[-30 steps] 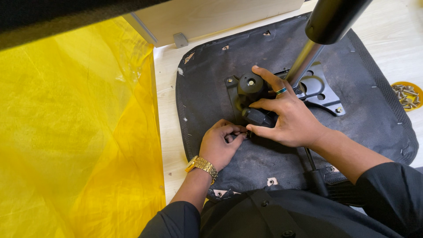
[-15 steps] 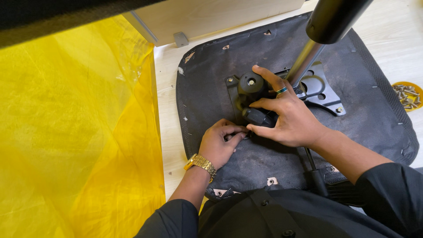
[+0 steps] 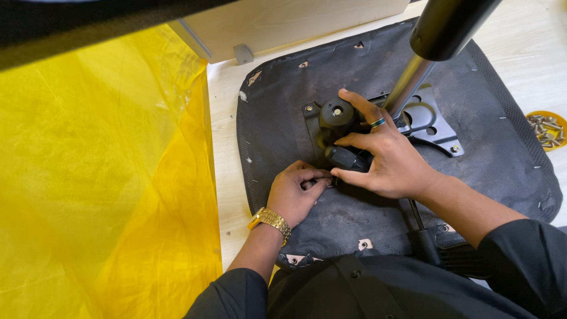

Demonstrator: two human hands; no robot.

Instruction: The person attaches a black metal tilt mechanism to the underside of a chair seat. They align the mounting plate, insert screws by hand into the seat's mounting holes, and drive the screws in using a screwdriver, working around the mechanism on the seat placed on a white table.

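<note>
Over on the left lies a big sheet of yellow plastic [image 3: 100,177], shiny and wrinkled, covering much of the pale wooden floor [image 3: 227,159]. Just past its top edge stands a light wooden board [image 3: 283,23] with a small grey foot [image 3: 243,54].

Next comes an upside-down chair seat [image 3: 277,124]. It lies flat on the floor, with its dark, dusty cloth bottom facing up. Little holes show along its edge.

The person's left hand [image 3: 295,195] rests on the seat, near the middle. It wears a gold watch [image 3: 270,220] on the wrist. Its fingers are curled in tight, pinching something small and dark against the seat, but I cannot tell what the small thing is. The fingertips touch the thumb of the other hand.

A black metal part [image 3: 336,115] sits in the middle of the seat, on a dark metal plate [image 3: 431,121] with round holes. The right hand [image 3: 390,162] lies over it. This hand wears a blue-green ring [image 3: 378,123]. Its fingers wrap around a black ribbed knob [image 3: 344,158], and one finger reaches up over the round top of the black part.

A shiny silver pole [image 3: 407,82] rises from the plate, with a thick black tube [image 3: 449,23] on top of it. A thin black rod [image 3: 420,227] runs from under the right hand toward the person.

Far to the right, a small yellow dish [image 3: 534,113] of screws [image 3: 546,131] sits on the floor, well apart from the hands.
</note>
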